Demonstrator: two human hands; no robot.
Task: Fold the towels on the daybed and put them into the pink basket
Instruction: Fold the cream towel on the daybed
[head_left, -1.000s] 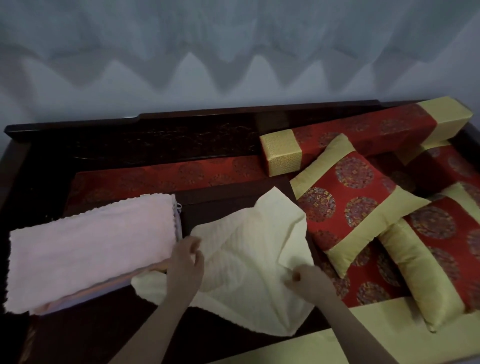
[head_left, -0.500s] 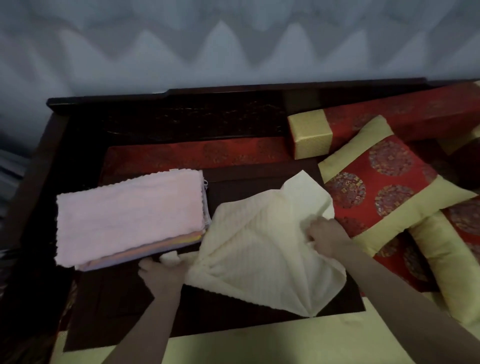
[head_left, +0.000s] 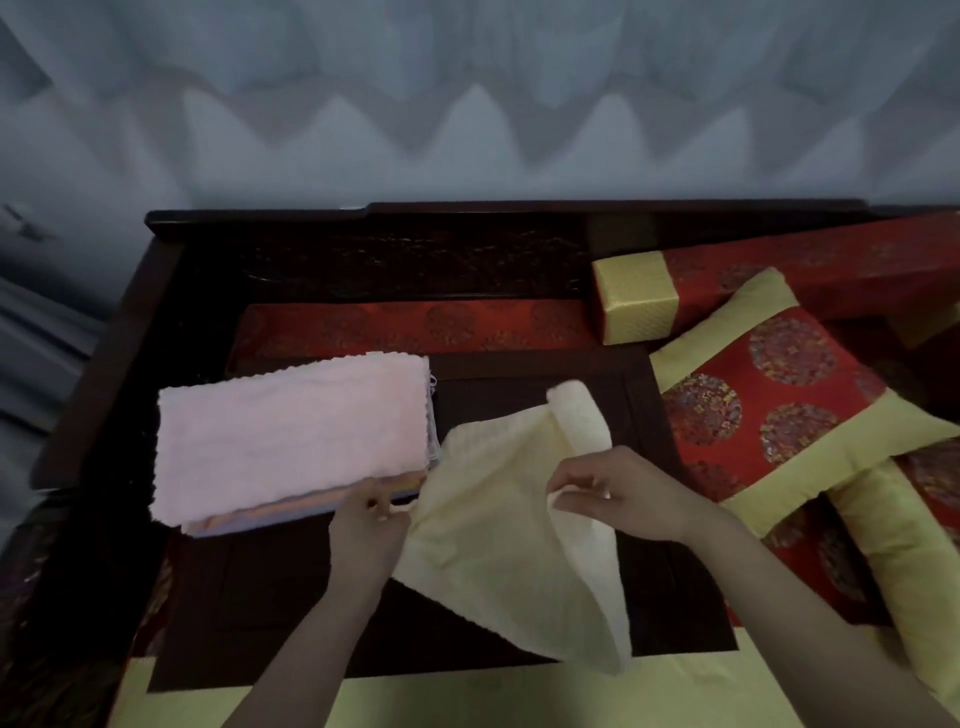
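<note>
The left hand (head_left: 369, 530) reaches in from below with its forearm angled up and to the right. Its back faces the camera and its fingertips are closed in a pinch on the left corner of the cream towel (head_left: 493, 545). The right hand (head_left: 628, 496) comes in from the lower right, wrist bent and fingers pointing left. Its thumb and fingers are curled round a fold of the same towel's right edge.

Between the two grips the cloth spreads loosely over the dark seat of the daybed (head_left: 519, 249). Its long axis runs from a curled corner beyond the right hand down to a pointed corner hanging nearer the person, below that hand, so the towel lies like a diamond and not squared up.

Just beyond and to the left of the left hand's pinch sits a stack of folded towels (head_left: 291, 441), pink on top. Right of the right hand lie a red and yellow cushion (head_left: 769, 415) and a bolster (head_left: 639, 301).
</note>
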